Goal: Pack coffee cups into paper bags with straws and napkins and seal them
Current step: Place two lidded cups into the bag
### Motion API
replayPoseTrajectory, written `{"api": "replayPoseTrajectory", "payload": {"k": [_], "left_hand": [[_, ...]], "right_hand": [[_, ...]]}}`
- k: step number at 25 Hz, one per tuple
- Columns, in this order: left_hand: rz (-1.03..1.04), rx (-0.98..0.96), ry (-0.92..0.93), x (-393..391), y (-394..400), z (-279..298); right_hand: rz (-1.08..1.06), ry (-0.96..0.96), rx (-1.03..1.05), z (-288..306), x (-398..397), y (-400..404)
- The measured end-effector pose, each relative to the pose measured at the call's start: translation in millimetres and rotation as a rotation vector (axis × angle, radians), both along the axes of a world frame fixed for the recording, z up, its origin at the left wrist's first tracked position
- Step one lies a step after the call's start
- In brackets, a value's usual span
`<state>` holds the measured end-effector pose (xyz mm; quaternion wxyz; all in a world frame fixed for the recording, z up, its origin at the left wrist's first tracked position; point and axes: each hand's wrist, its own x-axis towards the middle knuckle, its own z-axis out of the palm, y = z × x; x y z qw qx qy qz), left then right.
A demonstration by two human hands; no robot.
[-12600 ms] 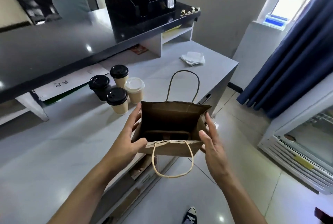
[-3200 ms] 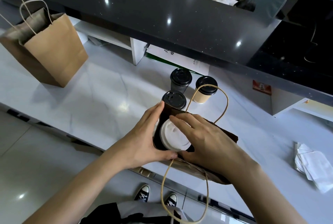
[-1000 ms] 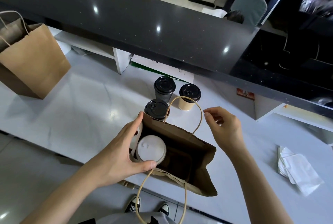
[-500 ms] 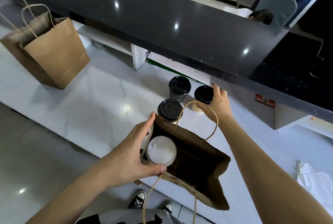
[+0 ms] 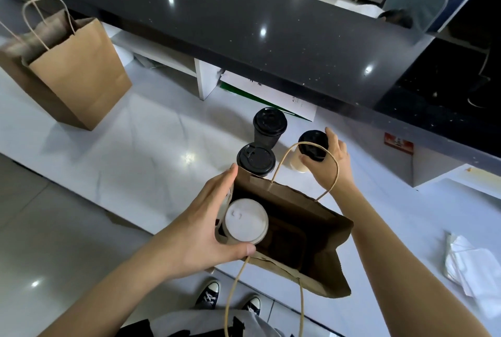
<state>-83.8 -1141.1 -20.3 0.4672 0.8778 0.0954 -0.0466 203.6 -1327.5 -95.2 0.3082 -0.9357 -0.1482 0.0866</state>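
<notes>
The coffee cups are only partly packed — one white-lidded cup (image 5: 246, 224) stands in the left end of the open paper bag (image 5: 329, 224) at the desk's (image 5: 113, 163) near edge, and the space beside it is unfilled. Your left hand (image 5: 206, 231) grips that end of the bag, thumb and fingers curled round its rim. Your right hand (image 5: 332, 159) closes its fingers around a black-lidded tan cup (image 5: 311, 147) just behind the bag, so I judge that one goes in next. Two more black-lidded cups (image 5: 256, 159) wait close by. A second bag (image 5: 78, 79) stands far left; I cannot tell what it holds. The napkins (image 5: 471, 263) lie well apart on the right — no straws show, and sealing is not yet done.
</notes>
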Motion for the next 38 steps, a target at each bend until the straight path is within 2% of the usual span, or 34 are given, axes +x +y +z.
{"api": "replayPoseTrajectory", "payload": {"k": [10,14,18,22,26,29,33,38], "left_hand": [[-0.041,0.024,0.02,4,0,1],[-0.049,0.025,0.019,6,0,1],[-0.054,0.014,0.02,7,-1,2],[-0.048,-0.003,0.034,8,-2,4],[-0.024,-0.034,0.053,10,-3,5],[-0.008,-0.073,0.042,9,-6,5],[-0.03,-0.047,0.009,7,-10,4],[-0.061,-0.026,0.011,7,-10,-1]], "right_hand": [[-0.212,-0.102,0.245,61,-82,-85],[-0.265,-0.186,0.434,95,-112,-116],[-0.222,-0.254,0.701,121,-142,-139],[-0.057,-0.252,0.773,133,-162,-147],[0.191,-0.193,0.676,145,-181,-136],[0.323,-0.151,0.499,141,-196,-109],[0.318,-0.079,0.271,127,-206,-78],[0.3,-0.056,0.053,120,-198,-82]]}}
